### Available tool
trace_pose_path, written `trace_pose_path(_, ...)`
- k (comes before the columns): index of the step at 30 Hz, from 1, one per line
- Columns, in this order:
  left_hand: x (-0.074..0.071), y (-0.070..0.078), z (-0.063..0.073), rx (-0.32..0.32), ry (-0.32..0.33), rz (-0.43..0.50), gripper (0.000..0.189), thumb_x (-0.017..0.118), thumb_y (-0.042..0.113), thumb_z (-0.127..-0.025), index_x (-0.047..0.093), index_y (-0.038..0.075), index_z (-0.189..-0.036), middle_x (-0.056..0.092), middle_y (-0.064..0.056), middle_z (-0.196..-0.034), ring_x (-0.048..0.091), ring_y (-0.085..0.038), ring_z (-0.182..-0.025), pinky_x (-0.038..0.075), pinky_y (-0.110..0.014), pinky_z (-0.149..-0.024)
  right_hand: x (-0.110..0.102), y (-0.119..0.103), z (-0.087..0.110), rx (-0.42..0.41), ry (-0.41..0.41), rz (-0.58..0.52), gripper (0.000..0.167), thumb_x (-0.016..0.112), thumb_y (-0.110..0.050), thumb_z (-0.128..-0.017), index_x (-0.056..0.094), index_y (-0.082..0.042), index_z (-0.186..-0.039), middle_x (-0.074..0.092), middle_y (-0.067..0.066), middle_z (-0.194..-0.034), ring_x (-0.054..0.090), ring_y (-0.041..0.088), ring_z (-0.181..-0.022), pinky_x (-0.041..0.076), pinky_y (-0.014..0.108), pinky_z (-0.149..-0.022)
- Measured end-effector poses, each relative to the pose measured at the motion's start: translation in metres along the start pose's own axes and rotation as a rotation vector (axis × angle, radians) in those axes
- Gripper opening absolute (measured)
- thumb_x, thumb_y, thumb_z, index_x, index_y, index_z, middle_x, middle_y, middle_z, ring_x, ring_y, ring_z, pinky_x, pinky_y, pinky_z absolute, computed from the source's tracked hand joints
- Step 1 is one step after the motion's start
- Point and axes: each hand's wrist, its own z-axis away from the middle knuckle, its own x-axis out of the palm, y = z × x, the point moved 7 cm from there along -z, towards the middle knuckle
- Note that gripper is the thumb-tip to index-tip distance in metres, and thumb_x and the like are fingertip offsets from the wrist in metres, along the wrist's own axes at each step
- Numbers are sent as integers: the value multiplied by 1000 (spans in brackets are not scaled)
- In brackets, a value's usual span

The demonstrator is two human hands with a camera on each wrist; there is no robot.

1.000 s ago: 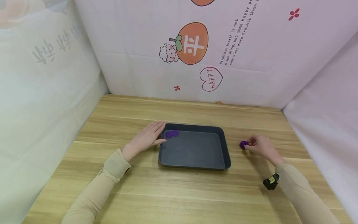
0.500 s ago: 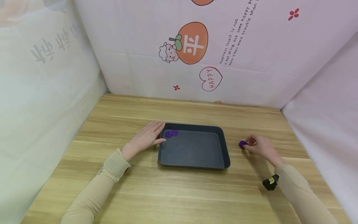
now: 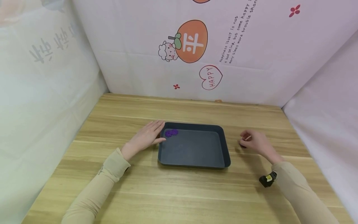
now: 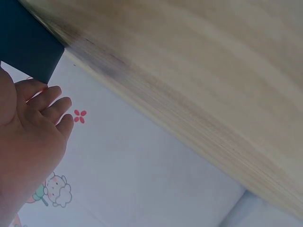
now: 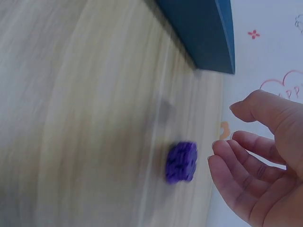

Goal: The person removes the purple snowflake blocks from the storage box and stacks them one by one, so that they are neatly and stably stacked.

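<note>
A dark grey rectangular pan (image 3: 193, 149) lies on the wooden table. Against its left wall rests my left hand (image 3: 144, 137), with extended fingers at the far left corner and the thumb over the rim. Two flat purple scalloped pieces (image 3: 174, 132) lie side by side in the pan's far left corner. To the right of the pan is my right hand (image 3: 257, 143), fingers bent with a gap to the thumb and nothing between them. The right wrist view shows a small purple stack of notched pieces (image 5: 181, 161) on the table, apart from those fingers. In the head view the hand mostly hides it.
White printed cloth (image 3: 134, 62) hangs behind the table (image 3: 179, 193) and on both sides. A small black device (image 3: 268, 179) sits on the right wrist.
My right hand has shifted slightly up and left. The purple stack, earlier visible at its fingertips, is now mostly hidden by the hand in the head view. The left hand and pan hold still.
</note>
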Motion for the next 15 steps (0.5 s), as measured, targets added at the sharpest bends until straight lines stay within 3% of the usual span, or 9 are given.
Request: trace_pose_path(15,1,-1,0,-2,-15,-4,76,50,51,-100,32,1,-154,33,-17,-161,32,-33,-150,28,-47,-125,13,-50,-24,-108,-21,-34,24,73,-14,-87,68,2,-105,73,18,-97,71,25,-81,58,32,-68)
